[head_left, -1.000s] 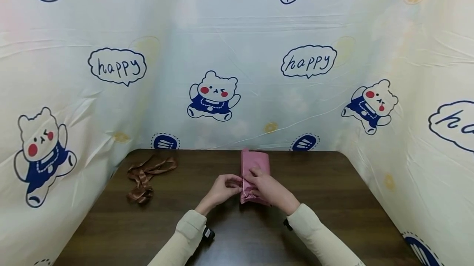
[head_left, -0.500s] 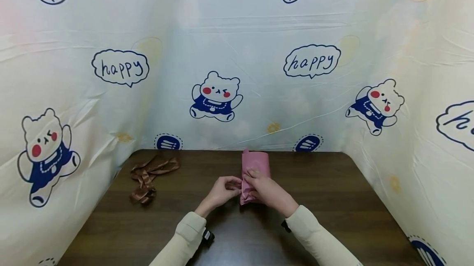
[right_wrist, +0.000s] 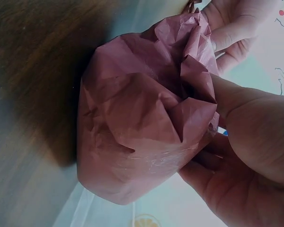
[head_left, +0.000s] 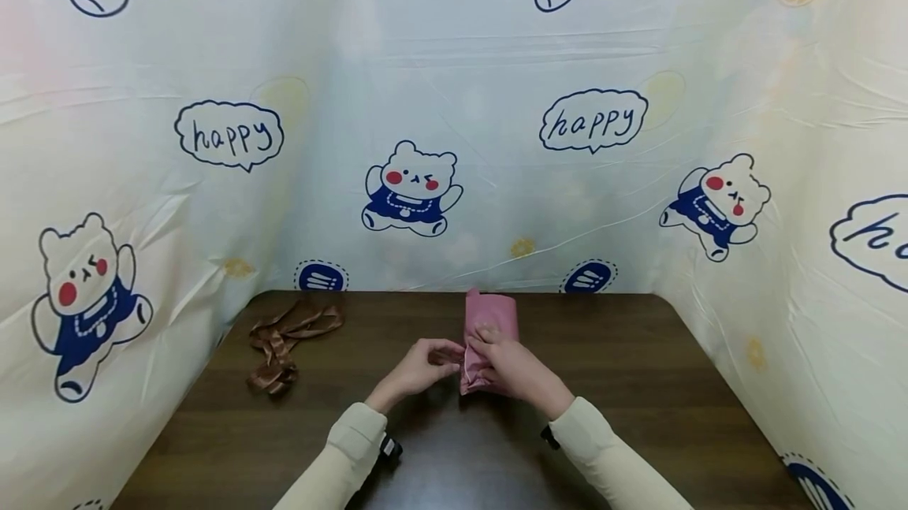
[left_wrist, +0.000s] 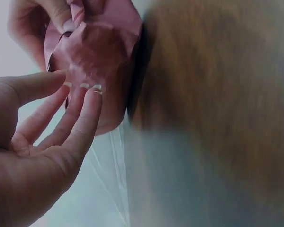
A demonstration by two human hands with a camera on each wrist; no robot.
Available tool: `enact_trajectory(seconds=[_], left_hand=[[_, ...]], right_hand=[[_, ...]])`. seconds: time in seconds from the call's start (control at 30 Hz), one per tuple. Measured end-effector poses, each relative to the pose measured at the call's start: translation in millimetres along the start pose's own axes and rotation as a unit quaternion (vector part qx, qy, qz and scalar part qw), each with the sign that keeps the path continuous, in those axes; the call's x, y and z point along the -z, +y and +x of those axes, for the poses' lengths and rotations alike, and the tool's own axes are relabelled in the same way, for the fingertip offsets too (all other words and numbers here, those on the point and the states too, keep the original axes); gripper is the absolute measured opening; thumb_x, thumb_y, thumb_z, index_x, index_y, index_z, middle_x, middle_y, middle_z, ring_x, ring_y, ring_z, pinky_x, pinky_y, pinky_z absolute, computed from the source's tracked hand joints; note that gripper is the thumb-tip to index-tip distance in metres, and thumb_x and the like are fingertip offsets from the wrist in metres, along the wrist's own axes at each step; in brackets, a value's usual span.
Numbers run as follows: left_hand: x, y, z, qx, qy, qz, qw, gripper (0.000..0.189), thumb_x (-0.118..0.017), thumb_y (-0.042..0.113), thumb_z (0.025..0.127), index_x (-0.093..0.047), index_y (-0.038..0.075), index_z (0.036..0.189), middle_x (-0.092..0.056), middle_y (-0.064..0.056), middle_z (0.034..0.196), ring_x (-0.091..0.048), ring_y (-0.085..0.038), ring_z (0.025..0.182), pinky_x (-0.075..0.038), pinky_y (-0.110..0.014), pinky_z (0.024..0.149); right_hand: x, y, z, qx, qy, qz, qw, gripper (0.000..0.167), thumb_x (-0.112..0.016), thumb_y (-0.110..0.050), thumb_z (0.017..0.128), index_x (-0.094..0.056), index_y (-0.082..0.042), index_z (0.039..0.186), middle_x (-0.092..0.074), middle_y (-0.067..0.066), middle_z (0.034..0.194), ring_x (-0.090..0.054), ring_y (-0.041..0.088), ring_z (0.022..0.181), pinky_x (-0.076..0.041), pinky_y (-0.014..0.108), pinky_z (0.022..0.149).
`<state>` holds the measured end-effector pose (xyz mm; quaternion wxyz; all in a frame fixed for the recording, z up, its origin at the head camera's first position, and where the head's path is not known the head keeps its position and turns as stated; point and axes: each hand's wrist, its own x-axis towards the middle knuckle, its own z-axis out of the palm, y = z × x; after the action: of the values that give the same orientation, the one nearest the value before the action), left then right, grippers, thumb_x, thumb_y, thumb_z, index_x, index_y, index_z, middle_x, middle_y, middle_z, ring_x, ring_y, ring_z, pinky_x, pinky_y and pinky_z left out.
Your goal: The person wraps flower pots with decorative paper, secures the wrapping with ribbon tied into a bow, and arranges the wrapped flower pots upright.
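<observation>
A pink package in crinkled, glossy wrapping (head_left: 493,311) lies on the table, its long side pointing away from me. My right hand (head_left: 516,366) grips it near its near end. In the right wrist view the wrapping (right_wrist: 132,113) is gathered in loose folds, and the right thumb goes in among them. My left hand (head_left: 418,368) is at the package's left edge. Its fingers (left_wrist: 87,113) are fairly straight in the left wrist view, tips at the wrapping, thumb close above them. Whatever lies inside the wrapping is hidden.
A brown satin ribbon (head_left: 277,352) lies in a loose heap at the left of the dark wooden table (head_left: 638,415). A printed curtain (head_left: 496,202) hangs behind the table and along both sides.
Both hands stay at the package almost unmoved. The left wrist has shifted slightly to the left, and the head view has tilted a little.
</observation>
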<state>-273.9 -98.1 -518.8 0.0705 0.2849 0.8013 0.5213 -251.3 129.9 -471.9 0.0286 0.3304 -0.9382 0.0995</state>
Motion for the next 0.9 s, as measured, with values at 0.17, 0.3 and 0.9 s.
enact_trajectory(seconds=[0.17, 0.3, 0.9], left_hand=[[18.7, 3.7, -3.5, -0.001, -0.014, 0.019, 0.9997, 0.026, -0.063, 0.004, 0.099, -0.068, -0.005, 0.123, -0.070, -0.022, 0.119, -0.066, -0.034, 0.109, -0.052, -0.050, 0.095], [44.4, -5.2, -8.1, 0.009, -0.011, 0.040, 0.9991, 0.027, -0.065, 0.006, 0.098, -0.068, -0.003, 0.123, -0.069, -0.025, 0.117, -0.067, -0.031, 0.104, -0.055, -0.041, 0.090], [205.1, -60.9, -60.3, 0.194, 0.116, 0.231, 0.9464, 0.046, -0.053, 0.000, 0.095, -0.048, -0.016, 0.138, -0.054, -0.039, 0.132, -0.055, -0.052, 0.118, -0.051, -0.058, 0.092]], right_hand=[[-1, 2, -2.5, -0.013, -0.003, 0.011, 0.9998, 0.061, -0.075, -0.021, 0.093, -0.052, -0.009, 0.149, -0.044, 0.016, 0.157, -0.040, 0.033, 0.147, -0.044, 0.047, 0.110], [-2, 5, -4.2, -0.018, -0.004, 0.021, 0.9996, 0.061, -0.074, -0.021, 0.094, -0.051, -0.009, 0.150, -0.043, 0.016, 0.158, -0.039, 0.032, 0.148, -0.043, 0.046, 0.112], [2, 4, -3.0, -0.013, 0.007, 0.021, 0.9997, 0.061, -0.074, -0.022, 0.093, -0.053, -0.007, 0.148, -0.046, 0.018, 0.156, -0.042, 0.034, 0.146, -0.044, 0.048, 0.111]])
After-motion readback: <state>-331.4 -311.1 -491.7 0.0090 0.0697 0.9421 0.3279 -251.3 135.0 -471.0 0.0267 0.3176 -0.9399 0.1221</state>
